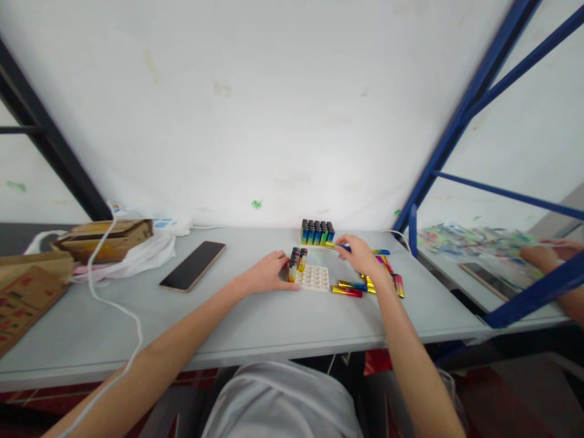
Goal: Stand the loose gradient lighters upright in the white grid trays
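Observation:
My left hand (270, 272) is at the left side of a white tray with rows of round holes (316, 278), its thumb along the near edge and its fingers curled around the corner. Several lighters with black tops (294, 267) stand upright in the tray's left rows. My right hand (357, 254) pinches a yellow and blue lighter (341, 247), held nearly level above the table, to the right of the tray. Under and beside my right forearm lie several loose lighters (350, 286) in red, yellow, blue and pink, partly hidden by the arm.
A full block of blue-green lighters (317, 232) stands behind the tray. To the left lie a phone (194, 266), a cardboard box (104, 240) and a white cable (116, 304). A blue metal frame (449, 134) rises at right; beyond it are another person's hands (542, 257) and plastic wrappers.

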A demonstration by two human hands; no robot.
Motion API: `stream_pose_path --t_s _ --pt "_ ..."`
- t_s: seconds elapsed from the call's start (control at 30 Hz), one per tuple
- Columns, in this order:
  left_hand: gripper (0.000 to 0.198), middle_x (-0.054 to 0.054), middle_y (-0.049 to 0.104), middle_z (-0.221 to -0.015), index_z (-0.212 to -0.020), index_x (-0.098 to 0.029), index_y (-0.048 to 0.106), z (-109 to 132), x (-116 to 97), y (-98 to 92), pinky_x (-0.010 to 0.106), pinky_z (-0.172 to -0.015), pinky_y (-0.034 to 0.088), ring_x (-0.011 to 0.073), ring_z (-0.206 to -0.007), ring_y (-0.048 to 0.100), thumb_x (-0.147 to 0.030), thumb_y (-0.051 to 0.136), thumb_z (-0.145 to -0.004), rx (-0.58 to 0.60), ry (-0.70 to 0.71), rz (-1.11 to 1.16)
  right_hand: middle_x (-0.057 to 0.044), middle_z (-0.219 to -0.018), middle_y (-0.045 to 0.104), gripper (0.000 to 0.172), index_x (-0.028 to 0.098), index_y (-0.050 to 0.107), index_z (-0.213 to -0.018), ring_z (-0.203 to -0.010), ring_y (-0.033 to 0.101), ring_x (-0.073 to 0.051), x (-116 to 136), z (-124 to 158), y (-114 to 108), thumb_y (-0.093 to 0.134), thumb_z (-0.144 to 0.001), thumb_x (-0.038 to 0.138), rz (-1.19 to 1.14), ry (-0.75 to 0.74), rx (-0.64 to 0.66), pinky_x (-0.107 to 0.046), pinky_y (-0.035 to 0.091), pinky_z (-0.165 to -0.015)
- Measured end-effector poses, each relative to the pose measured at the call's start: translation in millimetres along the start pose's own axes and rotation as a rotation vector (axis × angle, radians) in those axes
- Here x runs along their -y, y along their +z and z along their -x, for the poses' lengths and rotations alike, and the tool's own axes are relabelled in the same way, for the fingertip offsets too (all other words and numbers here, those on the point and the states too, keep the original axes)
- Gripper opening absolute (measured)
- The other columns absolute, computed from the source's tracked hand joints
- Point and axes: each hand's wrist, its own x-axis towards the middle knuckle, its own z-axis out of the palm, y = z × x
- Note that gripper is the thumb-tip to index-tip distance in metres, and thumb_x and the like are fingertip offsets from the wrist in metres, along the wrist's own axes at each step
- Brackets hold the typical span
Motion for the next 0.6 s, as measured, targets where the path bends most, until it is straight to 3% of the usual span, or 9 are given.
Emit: stream_pose_path --t_s 0.13,0.33,0.47,0.6 --pt "0.065 0.012 0.067 -0.102 -0.098 -0.018 0.071 0 1 0.9 0.043 -0.089 0.054 0.0313 -0.096 0.064 -0.077 0.076 -0.073 -0.006 -0.005 0.008 -0.005 -0.093 0.074 0.035 0.018 0.071 -0.103 -0.064 0.062 -0.016 17 -2 1 0.076 -0.084 0.047 -0.407 0.046 -0.104 -0.034 0.052 -0.072" --pt "0.064 0.012 0.067 -0.102 -0.097 -0.018 0.071 -1 5 4.0 0.043 -0.09 0.054 0.0322 -0.097 0.064 -0.076 0.077 -0.071 -0.021 0.002 0.023 -0.005 -0.097 0.073 0.046 0.02 0.074 -0.102 -0.086 0.064 -0.018 56 0 11 0.084 -0.074 0.056 -0.954 0.096 -0.136 -0.03 0.052 -0.077" --pt "0.065 0.013 0.066 -0.104 -0.098 -0.017 0.07 -2 6 5.6 0.044 -0.09 0.053 0.0332 -0.097 0.064 -0.076 0.076 -0.073 -0.012 0.004 0.006 -0.006 -0.102 0.072 0.049 0.02 0.07 -0.098 -0.094 0.064 -0.019 79 4 16 0.08 -0.077 0.064 -1.044 0.11 -0.061 -0.03 0.054 -0.082" --pt "0.063 0.011 0.066 -0.1 -0.095 -0.018 0.07 -2 5 5.6 0.043 -0.089 0.053 0.032 -0.095 0.064 -0.077 0.076 -0.073 -0.016 0.006 0.0 -0.001 -0.082 0.065 0.052 0.023 0.059 -0.096 -0.07 0.058 -0.015 89 7 25 0.073 -0.082 0.071 -1.005 0.102 0.089 -0.029 0.052 -0.067"
